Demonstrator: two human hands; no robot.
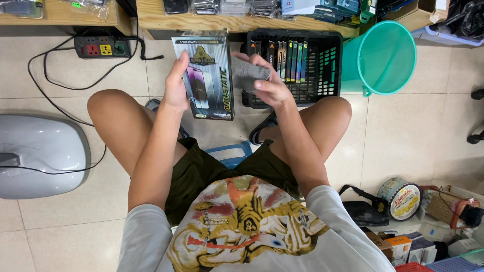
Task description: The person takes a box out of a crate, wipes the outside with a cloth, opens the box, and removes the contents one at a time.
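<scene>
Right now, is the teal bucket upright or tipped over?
Tipped: the teal bucket lies on its side on the floor, its open mouth facing the camera beside the black crate.

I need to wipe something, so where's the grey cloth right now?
In the head view, the grey cloth is held in the right hand, just right of the flat box that the left hand holds, in front of the black basket.

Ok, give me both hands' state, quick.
Left hand: closed on the flat box.
Right hand: closed on the grey cloth.
</scene>
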